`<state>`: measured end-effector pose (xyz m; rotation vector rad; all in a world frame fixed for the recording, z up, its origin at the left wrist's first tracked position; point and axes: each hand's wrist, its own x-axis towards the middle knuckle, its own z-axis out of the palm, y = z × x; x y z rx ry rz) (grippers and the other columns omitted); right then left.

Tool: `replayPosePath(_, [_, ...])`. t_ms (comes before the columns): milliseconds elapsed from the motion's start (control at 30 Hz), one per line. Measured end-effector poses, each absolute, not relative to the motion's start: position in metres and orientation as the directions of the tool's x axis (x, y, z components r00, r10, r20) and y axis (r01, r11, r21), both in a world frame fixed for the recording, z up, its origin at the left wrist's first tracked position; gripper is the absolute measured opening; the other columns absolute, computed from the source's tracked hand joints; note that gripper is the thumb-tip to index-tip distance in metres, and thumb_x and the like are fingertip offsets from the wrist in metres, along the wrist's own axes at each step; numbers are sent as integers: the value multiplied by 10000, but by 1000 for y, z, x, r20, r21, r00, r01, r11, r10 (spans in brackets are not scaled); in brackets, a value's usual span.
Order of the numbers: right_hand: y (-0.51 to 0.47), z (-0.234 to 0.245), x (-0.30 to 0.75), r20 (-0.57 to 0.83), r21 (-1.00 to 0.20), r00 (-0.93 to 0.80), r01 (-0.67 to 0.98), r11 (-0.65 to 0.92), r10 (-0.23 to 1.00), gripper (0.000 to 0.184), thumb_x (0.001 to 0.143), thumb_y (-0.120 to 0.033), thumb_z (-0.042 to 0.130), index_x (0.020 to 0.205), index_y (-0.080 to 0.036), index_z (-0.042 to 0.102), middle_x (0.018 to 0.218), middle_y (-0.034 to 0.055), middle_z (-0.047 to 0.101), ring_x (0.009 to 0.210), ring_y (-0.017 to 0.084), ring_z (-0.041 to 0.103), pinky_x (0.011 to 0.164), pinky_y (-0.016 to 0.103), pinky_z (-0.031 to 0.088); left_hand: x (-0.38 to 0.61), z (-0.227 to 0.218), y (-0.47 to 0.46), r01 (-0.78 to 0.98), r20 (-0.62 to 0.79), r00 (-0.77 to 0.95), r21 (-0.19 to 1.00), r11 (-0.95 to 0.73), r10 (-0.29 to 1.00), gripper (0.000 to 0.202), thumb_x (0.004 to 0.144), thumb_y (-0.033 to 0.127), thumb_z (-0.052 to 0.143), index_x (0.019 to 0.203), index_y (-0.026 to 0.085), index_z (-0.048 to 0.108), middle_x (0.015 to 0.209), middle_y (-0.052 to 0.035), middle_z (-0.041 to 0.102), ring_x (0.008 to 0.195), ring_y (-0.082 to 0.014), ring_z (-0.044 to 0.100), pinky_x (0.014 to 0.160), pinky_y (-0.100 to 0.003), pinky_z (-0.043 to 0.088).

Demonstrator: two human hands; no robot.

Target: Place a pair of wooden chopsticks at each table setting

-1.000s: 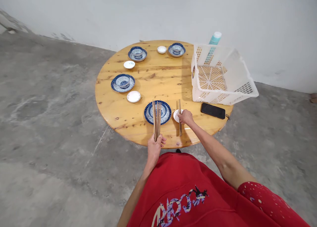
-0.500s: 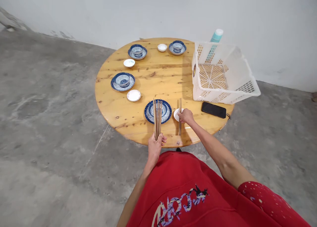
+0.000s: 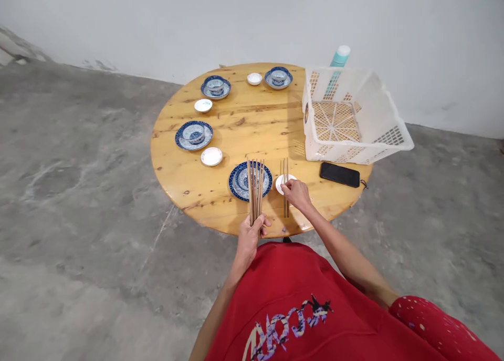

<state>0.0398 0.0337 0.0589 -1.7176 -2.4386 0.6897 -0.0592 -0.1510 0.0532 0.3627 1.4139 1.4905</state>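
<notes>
Chopstick pair [image 3: 287, 208]: had parted since the earlier frame; its two sticks, then almost one line, now showed a narrow gap under the right hand [image 3: 298, 194].
Held bundle [image 3: 254, 206]: had shifted slightly rightward over the plate with the left hand [image 3: 253, 234], its far ends a little more fanned.
Line of the pair: lay directly beneath the right hand's fingertips, its long axis running straight away from the body, the ends sticking out both beyond and short of that hand; the right hand was the nearer one, the left being off to the side and closer to the body.
Look of the pair: slim, straight, brown, wood-like, nearly parallel.
Right fingers: bunched together and touching the pair; whether they pinched it or only rested there, I could not tell.
Left fingers: closed around the near ends of several similar sticks, too bunched to count.
White dish [image 3: 279, 184]: sat under the right hand, partly hidden, with the pair crossing over it.
Blue-patterned plate [image 3: 233, 186]: lay on the surface [image 3: 252, 122] just beyond the left hand, beneath the bundle's far ends.
Black phone [image 3: 339, 175]: lay to the right of the right hand, near the white basket [image 3: 346, 153].
</notes>
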Motion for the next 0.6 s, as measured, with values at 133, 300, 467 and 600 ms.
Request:
replayPosePath(133, [48,50,49,-183,-278,-268,937,212,946,353,945,-389,461,1085,-131,658,1064,146,717,1045,253,645,884,291,428,-60,47,-150,-432,-396,-454,881,192,798,379,719,502,705,811,160,572,703,4,624,483,-68,479,470,-204,361])
replayPosePath(300, [59,47,41,-195,-210,-297,944,256,935,416,949,-443,458,1085,-99,647,1075,201,691,1052,283,639,880,326,443,-59,43,-148,-415,-382,-449,890,190,808,366,738,491,701,813,154,576,693,6,627,481,-68,479,466,-202,362])
replayPosePath(467, [61,43,21,-266,-192,-257,959,210,929,428,936,-456,494,1120,-97,637,1104,220,679,1067,281,644,852,315,460,-59,46,-148,-397,-394,-461,893,212,795,385,727,510,700,821,160,570,696,5,630,480,-73,479,466,-206,360])
replayPosePath(600, [65,38,18,-293,-193,-245,962,194,924,360,941,-375,488,1133,-109,637,1117,206,682,1067,277,649,844,307,466,-60,46,-150,-402,-394,-478,893,203,785,391,721,511,701,834,161,568,698,7,633,481,-74,481,464,-206,356])
